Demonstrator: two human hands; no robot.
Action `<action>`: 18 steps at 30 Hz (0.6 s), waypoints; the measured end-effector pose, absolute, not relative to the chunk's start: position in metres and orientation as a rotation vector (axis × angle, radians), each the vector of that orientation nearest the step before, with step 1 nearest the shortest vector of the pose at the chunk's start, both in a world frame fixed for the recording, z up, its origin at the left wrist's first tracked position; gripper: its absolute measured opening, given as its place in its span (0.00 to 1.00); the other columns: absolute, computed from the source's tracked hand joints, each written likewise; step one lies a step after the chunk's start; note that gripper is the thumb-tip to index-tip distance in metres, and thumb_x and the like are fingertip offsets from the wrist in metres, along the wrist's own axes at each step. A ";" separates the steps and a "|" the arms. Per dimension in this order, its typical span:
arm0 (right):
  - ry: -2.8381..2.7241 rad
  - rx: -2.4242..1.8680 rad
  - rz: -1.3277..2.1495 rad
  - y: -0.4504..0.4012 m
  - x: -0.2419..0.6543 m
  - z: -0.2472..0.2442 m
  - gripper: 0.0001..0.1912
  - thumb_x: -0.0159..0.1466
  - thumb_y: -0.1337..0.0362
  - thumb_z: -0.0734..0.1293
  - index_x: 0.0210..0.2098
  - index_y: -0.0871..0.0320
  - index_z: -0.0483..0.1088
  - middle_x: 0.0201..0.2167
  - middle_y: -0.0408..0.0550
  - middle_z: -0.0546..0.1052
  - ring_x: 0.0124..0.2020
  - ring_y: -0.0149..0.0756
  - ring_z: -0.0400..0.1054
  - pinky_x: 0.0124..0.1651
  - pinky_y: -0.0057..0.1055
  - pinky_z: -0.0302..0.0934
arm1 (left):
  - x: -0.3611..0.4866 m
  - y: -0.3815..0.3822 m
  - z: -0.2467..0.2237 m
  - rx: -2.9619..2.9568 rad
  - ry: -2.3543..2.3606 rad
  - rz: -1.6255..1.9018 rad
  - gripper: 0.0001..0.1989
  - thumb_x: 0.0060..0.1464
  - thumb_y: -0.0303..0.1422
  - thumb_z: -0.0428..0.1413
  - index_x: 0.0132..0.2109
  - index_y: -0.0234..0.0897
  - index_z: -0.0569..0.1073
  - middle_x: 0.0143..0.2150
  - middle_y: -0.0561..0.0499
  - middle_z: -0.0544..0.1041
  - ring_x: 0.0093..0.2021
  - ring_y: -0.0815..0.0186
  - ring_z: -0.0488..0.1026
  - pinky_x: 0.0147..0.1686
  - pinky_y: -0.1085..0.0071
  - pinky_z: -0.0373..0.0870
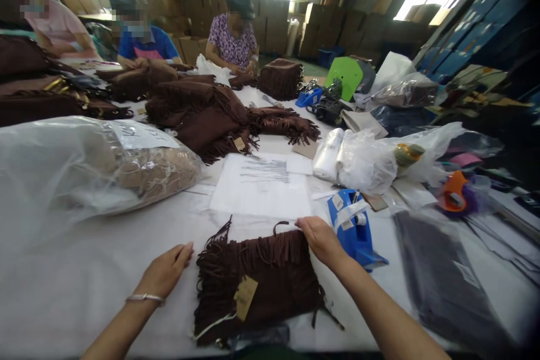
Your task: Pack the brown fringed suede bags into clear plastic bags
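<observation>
A dark brown fringed bag lies flat on the table at the front, its fringe hanging from the top edge and left side. A tan paper tag on a pale string rests on it. At the bag's upper right corner, my right hand pinches the edge with thumb and fingers. My left hand, a bracelet at its wrist, is held just left of the bag, apart from it. Its fingers are curled against the thumb; whether anything is between them I cannot make out.
White sheets lie beyond the bag. A blue tape dispenser stands close to my right forearm. A large stuffed plastic bag is at left, brown fringed goods behind. A dark packed item lies at right. Several people work across the table.
</observation>
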State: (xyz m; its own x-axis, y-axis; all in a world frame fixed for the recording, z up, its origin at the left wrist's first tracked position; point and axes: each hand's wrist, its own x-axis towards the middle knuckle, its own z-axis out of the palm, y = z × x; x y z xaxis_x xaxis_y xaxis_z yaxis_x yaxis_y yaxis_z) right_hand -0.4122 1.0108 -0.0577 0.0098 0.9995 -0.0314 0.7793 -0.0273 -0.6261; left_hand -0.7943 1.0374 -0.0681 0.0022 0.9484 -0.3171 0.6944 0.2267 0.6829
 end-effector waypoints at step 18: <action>-2.242 -1.053 1.006 0.951 -0.435 -0.091 0.19 0.65 0.59 0.61 0.55 0.51 0.66 0.60 0.50 0.65 0.66 0.43 0.47 0.65 0.52 0.41 | -0.745 0.995 -0.104 2.187 0.963 0.742 0.16 0.60 0.31 0.48 0.54 0.46 0.69 0.58 0.50 0.69 0.63 0.58 0.58 0.64 0.51 0.51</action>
